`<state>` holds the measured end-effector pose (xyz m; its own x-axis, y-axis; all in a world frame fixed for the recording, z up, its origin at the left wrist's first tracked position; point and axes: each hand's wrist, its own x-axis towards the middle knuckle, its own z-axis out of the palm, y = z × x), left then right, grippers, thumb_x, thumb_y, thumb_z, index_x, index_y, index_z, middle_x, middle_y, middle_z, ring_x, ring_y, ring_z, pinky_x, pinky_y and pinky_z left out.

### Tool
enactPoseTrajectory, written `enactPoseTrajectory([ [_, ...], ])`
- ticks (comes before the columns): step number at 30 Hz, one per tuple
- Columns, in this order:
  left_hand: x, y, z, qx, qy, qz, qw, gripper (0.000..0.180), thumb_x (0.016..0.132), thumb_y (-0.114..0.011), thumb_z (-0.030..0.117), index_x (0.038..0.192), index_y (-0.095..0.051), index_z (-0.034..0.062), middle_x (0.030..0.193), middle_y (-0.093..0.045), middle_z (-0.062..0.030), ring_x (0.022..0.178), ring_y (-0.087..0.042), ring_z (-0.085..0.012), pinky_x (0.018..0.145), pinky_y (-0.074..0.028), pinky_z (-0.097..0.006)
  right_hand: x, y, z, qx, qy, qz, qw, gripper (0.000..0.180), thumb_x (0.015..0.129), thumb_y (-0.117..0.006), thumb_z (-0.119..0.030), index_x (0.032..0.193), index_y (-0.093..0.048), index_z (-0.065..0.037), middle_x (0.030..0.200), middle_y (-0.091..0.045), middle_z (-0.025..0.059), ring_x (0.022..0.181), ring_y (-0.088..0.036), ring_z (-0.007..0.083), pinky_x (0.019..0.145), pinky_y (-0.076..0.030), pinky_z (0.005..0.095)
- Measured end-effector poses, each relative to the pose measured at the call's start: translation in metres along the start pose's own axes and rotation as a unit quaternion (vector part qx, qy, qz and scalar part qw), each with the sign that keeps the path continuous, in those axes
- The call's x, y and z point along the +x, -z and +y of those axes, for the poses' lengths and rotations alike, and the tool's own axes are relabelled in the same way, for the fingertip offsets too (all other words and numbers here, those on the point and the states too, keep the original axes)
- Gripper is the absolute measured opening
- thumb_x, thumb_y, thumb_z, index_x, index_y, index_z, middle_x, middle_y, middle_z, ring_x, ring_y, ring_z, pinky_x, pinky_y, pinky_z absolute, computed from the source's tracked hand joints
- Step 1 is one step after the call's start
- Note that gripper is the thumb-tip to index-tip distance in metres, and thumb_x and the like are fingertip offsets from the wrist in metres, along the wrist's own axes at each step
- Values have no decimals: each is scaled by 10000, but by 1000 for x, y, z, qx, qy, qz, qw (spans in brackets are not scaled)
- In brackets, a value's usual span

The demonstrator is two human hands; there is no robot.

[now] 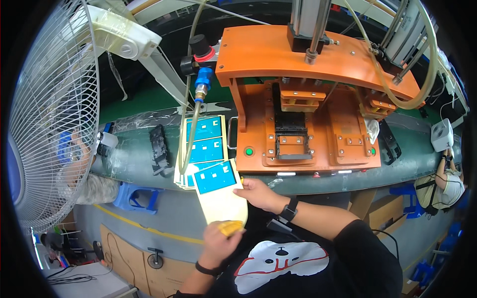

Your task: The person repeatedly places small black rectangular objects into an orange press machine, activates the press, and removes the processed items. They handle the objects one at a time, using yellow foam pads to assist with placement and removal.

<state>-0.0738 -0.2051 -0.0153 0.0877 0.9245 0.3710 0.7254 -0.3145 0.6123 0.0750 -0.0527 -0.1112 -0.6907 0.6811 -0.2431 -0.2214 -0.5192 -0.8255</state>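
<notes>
A pale yellow backing sheet [223, 206] with a blue rectangular sticker [215, 178] on its far half is held up in front of me. The sticker has small pale cut-outs. My right hand [261, 193] pinches the sheet's right edge, thumb on top. At the near end, my left hand [221, 243] is closed with its fingers curled against the sheet. Yellow coverings that look like finger cots [231, 228] show on its fingers, and a bit of yellow shows by the right fingertips. Beyond lies a stack of similar sticker sheets [204, 149], partly under the held one.
An orange pneumatic press [308, 166] stands right of the stack, with a black part [293, 144] in its left fixture. Another black part [159, 149] lies left on the green bench [126, 144]. A fan [54, 114] fills the left. A hose [193, 134] hangs over the sheets. Other people sit at both sides.
</notes>
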Motion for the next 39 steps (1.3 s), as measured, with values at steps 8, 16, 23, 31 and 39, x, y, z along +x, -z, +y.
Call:
enactPoseTrajectory([
  [8, 51, -14, 10, 1, 52, 108, 993, 424, 864, -799, 35, 1268, -699, -47, 1283, -719, -234, 1161, -702, -398, 1012, -551, -434, -64, -26, -73, -348, 137, -11, 927, 118, 981, -675, -137, 987, -668, -20, 931, -695, 201, 833, -691, 401, 693, -537, 446],
  [16, 59, -39, 24, -258, 151, 91, 950, 180, 942, -736, -4, 1120, -757, -23, 1133, -776, -158, 1047, -736, -268, 954, -568, -372, -143, 10, -122, -474, 230, 34, 849, 156, 977, -697, -145, 908, -640, -17, 809, -617, 176, 756, -621, 421, 694, -515, 501],
  [23, 84, -53, 14, -658, 168, 48, 732, 191, 1015, -690, 139, 1119, -639, -13, 1036, -729, -145, 862, -709, -241, 807, -575, -365, -302, 135, -79, -64, 161, 410, 895, 151, 1059, -654, -94, 1174, -709, -13, 1060, -746, 20, 948, -693, 107, 813, -575, 310],
  [31, 95, -89, 20, -574, 166, -173, 783, 206, 948, -727, 44, 1120, -669, -52, 1006, -732, -94, 825, -675, -157, 786, -538, -292, -584, 193, 254, -341, -333, 684, 553, 142, 915, -605, -70, 981, -725, -32, 912, -760, 178, 860, -740, 336, 775, -571, 470],
  [39, 116, -90, 39, -408, 94, -156, 895, 150, 939, -712, -23, 1083, -745, -46, 1047, -796, -123, 954, -748, -184, 904, -569, -310, -515, 221, 223, -314, -87, 807, 492, 567, 907, -762, -143, 1394, -542, 48, 1223, -677, 219, 1139, -666, 351, 1018, -525, 410],
])
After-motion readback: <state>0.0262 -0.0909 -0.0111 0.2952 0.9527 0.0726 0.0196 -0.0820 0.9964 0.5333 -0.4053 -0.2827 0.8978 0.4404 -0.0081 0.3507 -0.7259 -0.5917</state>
